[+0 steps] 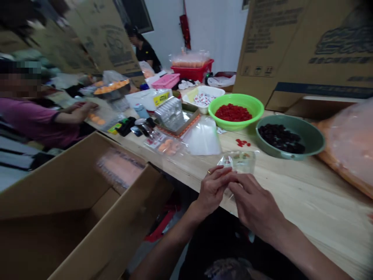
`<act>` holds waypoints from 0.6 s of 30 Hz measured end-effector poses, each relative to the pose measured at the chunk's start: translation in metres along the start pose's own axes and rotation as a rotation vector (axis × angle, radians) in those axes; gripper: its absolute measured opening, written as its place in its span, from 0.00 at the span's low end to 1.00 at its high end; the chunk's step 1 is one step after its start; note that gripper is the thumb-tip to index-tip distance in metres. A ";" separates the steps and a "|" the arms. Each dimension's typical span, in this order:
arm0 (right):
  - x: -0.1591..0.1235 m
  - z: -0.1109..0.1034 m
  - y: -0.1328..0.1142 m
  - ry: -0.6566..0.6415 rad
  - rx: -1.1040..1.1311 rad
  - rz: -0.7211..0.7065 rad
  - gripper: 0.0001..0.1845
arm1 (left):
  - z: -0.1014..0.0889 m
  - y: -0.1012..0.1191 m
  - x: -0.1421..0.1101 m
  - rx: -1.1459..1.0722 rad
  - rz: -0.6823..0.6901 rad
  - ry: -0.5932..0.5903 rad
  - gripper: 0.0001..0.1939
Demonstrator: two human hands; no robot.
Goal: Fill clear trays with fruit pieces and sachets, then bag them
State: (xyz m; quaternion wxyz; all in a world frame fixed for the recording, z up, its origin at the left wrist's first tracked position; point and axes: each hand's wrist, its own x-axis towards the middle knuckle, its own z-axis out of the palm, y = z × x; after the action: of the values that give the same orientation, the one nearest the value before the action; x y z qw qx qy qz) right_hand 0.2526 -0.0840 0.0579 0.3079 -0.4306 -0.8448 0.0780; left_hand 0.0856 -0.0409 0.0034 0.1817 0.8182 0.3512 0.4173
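My left hand point(212, 191) and my right hand point(255, 200) meet at the table's near edge, fingers bent together. Both are closed on the near end of a clear plastic bag point(243, 160), which lies on the wood beyond them and shows some printing. My fingers hide whatever else may be between them. Just past the bag lie a few loose red pieces point(242, 142). Behind these stand a bright green bowl point(258, 104) of small red pieces point(233, 113) and a dark green bowl point(313, 137) of dark dried fruit point(279, 139).
A stack of flat clear bags point(202, 137) and a filled bag with orange pieces point(169, 146) lie leftward. An open cardboard box point(140, 206) stands beside the table at left. Large bags of orange contents point(349, 140) sit at right. A person in purple point(43, 120) works across.
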 end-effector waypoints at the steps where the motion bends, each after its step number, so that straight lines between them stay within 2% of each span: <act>1: 0.006 -0.002 -0.003 0.038 -0.012 -0.032 0.18 | -0.008 0.004 0.003 0.017 0.003 0.048 0.17; 4: 0.025 -0.007 -0.009 0.123 -0.002 -0.125 0.19 | -0.033 0.011 0.005 0.159 0.016 0.204 0.18; 7: 0.038 -0.010 -0.011 0.166 0.047 -0.171 0.24 | -0.057 -0.003 0.007 0.413 0.059 0.395 0.18; 9: 0.039 -0.012 -0.008 0.175 0.055 -0.164 0.26 | -0.074 -0.028 0.013 0.587 0.090 0.525 0.16; 12: 0.028 -0.015 0.005 0.169 0.035 -0.122 0.25 | -0.102 -0.084 0.029 0.744 0.086 0.711 0.14; 14: 0.012 -0.016 0.021 0.159 0.021 -0.077 0.23 | -0.120 -0.121 0.037 0.777 0.003 0.807 0.14; 15: 0.001 -0.017 0.030 0.151 0.009 -0.046 0.22 | -0.128 -0.137 0.039 0.780 -0.081 0.830 0.14; 17: -0.023 -0.021 0.050 0.133 -0.038 0.034 0.20 | -0.137 -0.157 0.039 0.755 -0.283 0.834 0.13; 18: -0.037 -0.023 0.059 0.125 -0.074 0.082 0.19 | -0.136 -0.161 0.040 0.714 -0.377 0.795 0.12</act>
State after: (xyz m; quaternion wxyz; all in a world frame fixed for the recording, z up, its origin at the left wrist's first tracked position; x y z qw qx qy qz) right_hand 0.3224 -0.0792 0.0363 0.3407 -0.4799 -0.8078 0.0324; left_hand -0.0766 0.0994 0.0096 -0.1810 0.5320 0.6520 0.5090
